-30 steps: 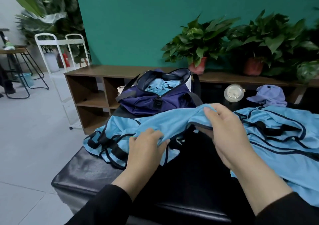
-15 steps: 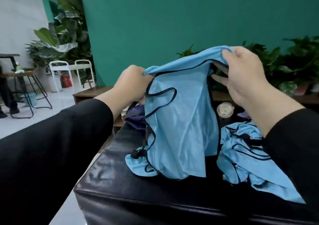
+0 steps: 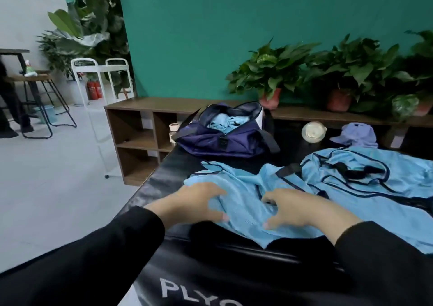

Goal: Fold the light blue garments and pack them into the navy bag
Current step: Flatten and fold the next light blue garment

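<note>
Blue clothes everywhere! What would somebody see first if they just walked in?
Probably the two hands, left and right, pressing a light blue garment flat on the black box. A heap of blue garments lies to its right. Behind them sits the open navy bag with blue cloth already inside.

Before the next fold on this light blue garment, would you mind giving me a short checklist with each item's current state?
1. Garment lies on the black box: ok.
2. Garment smoothed flat: not ok, creases between the hands.
3. Left hand and right hand both rest on the cloth: ok.
4. Navy bag open to receive it: ok; blue cloth already lies inside.
5. Remaining pile kept apart: not ok, it touches this garment.
6. Room left in the bag: cannot tell.
</note>
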